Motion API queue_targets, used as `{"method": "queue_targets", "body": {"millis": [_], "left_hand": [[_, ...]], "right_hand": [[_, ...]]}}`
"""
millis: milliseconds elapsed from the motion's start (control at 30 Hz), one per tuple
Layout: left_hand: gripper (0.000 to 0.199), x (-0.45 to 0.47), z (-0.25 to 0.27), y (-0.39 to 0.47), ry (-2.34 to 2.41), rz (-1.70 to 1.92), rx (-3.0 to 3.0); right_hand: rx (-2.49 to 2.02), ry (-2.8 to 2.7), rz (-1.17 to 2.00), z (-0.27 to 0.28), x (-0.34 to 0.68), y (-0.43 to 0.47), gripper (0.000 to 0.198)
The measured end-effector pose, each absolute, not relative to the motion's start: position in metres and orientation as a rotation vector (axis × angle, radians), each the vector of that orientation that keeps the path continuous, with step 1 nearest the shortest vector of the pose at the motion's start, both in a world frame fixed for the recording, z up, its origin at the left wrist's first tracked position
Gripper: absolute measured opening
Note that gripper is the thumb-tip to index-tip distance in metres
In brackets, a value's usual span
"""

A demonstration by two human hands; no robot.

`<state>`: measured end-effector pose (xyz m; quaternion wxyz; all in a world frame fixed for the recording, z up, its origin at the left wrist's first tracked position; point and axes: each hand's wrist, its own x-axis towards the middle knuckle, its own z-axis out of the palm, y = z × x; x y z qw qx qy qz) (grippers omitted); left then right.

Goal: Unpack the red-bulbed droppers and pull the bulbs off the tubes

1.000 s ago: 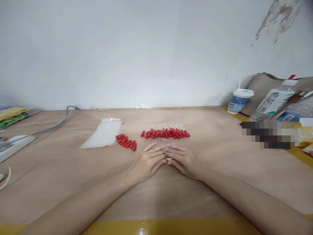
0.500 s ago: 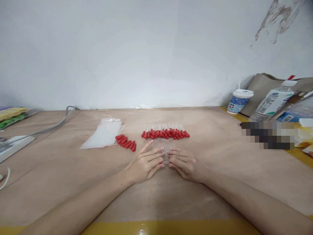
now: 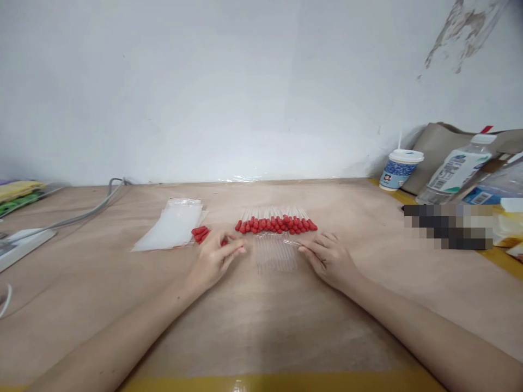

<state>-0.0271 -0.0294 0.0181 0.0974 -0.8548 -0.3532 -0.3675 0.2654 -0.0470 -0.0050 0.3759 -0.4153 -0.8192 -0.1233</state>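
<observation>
Between my thumb and fingers my right hand [image 3: 327,256] pinches a thin clear glass dropper tube [image 3: 291,243], its free end pointing left. The tube lies over the right side of a row of similar clear tubes [image 3: 274,255] on the table. My left hand [image 3: 216,256] is closed, thumb and index fingertips together, over the small pile of red rubber bulbs [image 3: 200,234]. Red shows between its fingers, but what the fingertips hold, if anything, is unclear. Beyond the loose tubes lies a row of droppers with red bulbs [image 3: 278,223], their tubes pointing to the wall.
Clear zip bags [image 3: 169,226] are stacked left of the bulbs. A grey cable [image 3: 90,209] runs to a white power strip [image 3: 28,242] at the left. A paper cup [image 3: 400,170], a plastic bottle [image 3: 457,169] and a grey bag [image 3: 433,147] stand at the right.
Both hands have moved apart from the sides of the clear tubes. My left hand has gone left onto the red bulbs. My right hand has lifted one tube at the right.
</observation>
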Motion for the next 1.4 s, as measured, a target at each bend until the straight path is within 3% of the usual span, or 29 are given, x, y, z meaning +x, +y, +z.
{"method": "queue_targets", "body": {"millis": [233,500,900,1400], "left_hand": [[0.038,-0.073,0.055,0.011,-1.907,-1.119,-2.478],[0.042,-0.094,0.063,0.019,-2.301,-0.99,-2.521],[0.034,-0.071,0.06,0.008,-2.22,-0.622,-2.568],[0.028,-0.065,0.061,0.003,-2.036,-0.712,-2.411]], "right_hand": [[-1.288,-2.049,-0.318,-0.004,0.259,-0.045,0.019],[-1.252,-2.087,-0.287,-0.002,0.252,-0.05,0.012],[-1.226,-2.193,-0.202,0.0,0.248,-0.056,0.021],[-1.162,-2.212,-0.13,0.0,0.249,-0.058,0.021]]}}
